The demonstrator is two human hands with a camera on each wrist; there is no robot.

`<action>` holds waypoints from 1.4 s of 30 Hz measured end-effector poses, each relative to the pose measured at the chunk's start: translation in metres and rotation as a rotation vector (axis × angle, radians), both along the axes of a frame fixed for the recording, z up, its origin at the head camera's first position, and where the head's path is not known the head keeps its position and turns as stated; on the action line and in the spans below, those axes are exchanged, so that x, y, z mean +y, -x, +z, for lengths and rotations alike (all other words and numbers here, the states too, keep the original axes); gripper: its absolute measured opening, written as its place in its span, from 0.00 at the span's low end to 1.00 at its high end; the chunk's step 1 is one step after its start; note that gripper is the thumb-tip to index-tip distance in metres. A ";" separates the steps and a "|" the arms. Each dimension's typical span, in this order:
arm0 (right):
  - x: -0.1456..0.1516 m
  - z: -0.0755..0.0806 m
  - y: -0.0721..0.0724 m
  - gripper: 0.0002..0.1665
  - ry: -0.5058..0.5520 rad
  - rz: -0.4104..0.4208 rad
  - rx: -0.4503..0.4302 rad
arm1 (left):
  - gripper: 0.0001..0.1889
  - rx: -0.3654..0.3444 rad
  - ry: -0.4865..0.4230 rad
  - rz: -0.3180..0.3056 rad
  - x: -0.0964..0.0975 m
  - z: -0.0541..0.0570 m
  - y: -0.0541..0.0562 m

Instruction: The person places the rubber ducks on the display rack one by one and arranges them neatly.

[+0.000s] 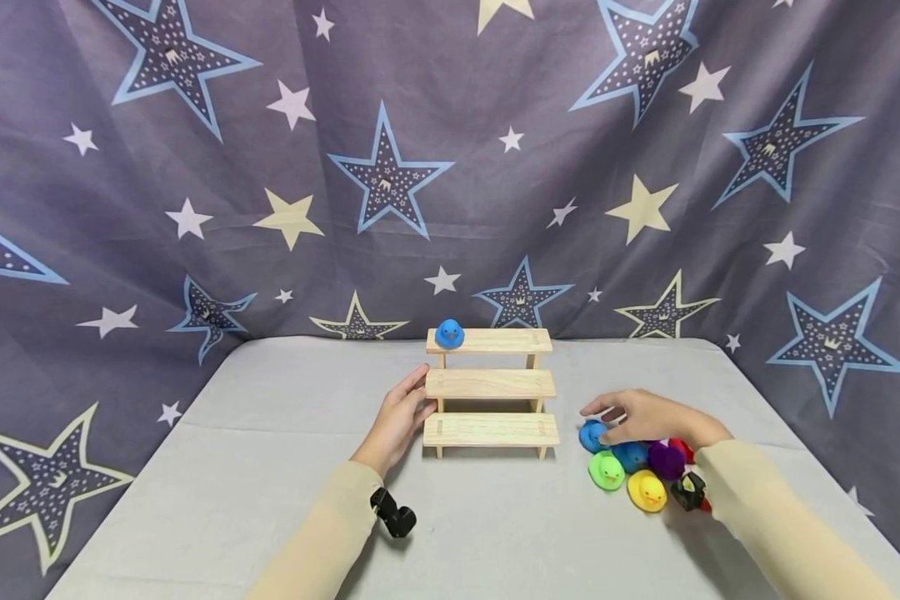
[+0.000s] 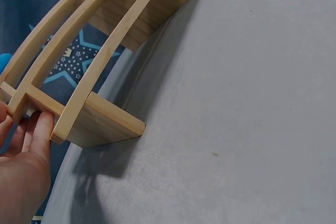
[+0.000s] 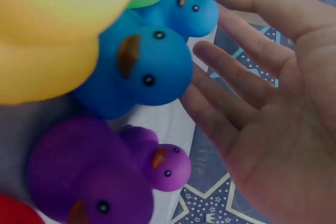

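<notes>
A small three-step wooden shelf (image 1: pixel 491 383) stands in mid-table, with a blue rubber duck (image 1: pixel 450 334) at the left end of its top step. My left hand (image 1: pixel 399 418) holds the shelf's left side at the middle step; in the left wrist view its fingers (image 2: pixel 41 135) lie against the wood under the step. Over a cluster of rubber ducks on the right hovers my right hand (image 1: pixel 645 419), fingers spread and relaxed around a blue duck (image 1: pixel 592 435). The right wrist view shows the fingers (image 3: pixel 231 74) beside two blue ducks, with nothing gripped.
Beside that blue duck sit another blue duck (image 1: pixel 630 457), a green duck (image 1: pixel 607 471), a yellow duck (image 1: pixel 647 491) and a purple duck (image 1: pixel 667 460). Something red (image 1: pixel 682 450) shows behind, partly hidden by the right wrist. A starry curtain (image 1: pixel 450 167) hangs behind the table.
</notes>
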State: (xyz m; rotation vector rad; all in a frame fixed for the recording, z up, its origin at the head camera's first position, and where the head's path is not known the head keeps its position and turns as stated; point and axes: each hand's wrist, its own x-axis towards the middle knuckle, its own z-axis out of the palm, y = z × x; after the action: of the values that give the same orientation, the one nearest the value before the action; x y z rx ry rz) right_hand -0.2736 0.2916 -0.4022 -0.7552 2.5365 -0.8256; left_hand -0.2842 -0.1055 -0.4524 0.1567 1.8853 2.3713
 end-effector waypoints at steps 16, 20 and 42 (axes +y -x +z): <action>-0.002 -0.014 -0.003 0.29 -0.058 -0.051 0.005 | 0.28 0.002 0.005 0.004 0.001 0.001 -0.001; -0.002 -0.017 -0.003 0.28 -0.051 -0.051 0.023 | 0.28 -0.002 0.002 0.009 0.002 0.002 -0.001; -0.001 -0.022 0.001 0.25 -0.061 -0.049 0.063 | 0.29 0.003 0.011 -0.002 0.001 0.001 -0.002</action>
State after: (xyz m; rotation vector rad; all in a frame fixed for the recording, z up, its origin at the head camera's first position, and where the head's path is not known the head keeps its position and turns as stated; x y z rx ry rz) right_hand -0.2748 0.2904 -0.4241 -0.7129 2.6332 -0.7480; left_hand -0.2822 -0.1046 -0.4513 0.1618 1.8982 2.3606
